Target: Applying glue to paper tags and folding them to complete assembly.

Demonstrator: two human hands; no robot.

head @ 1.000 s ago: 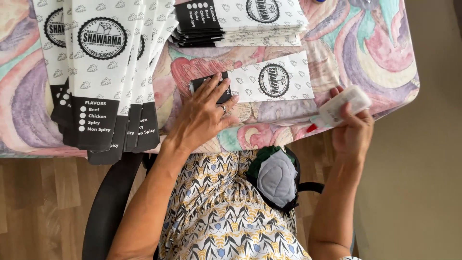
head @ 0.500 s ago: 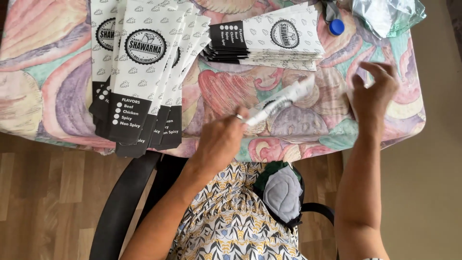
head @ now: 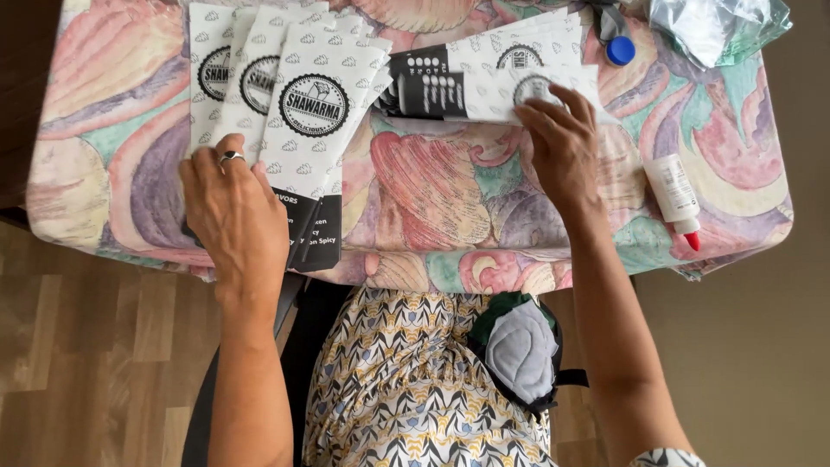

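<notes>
Both hands have moved apart onto paper bags: left hand [head: 232, 216] on near stack [head: 294, 130], right hand [head: 562, 147] on far stack [head: 493, 82]

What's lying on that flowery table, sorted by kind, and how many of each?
Stacks of printed paper sleeves: 2, a fanned one under the left hand at, another under the right hand at
Glue bottles: 1
Blue caps: 1
Clear plastic bags: 1
Total: 5 on the table; sleeves within each stack overlap too much to count.
</notes>
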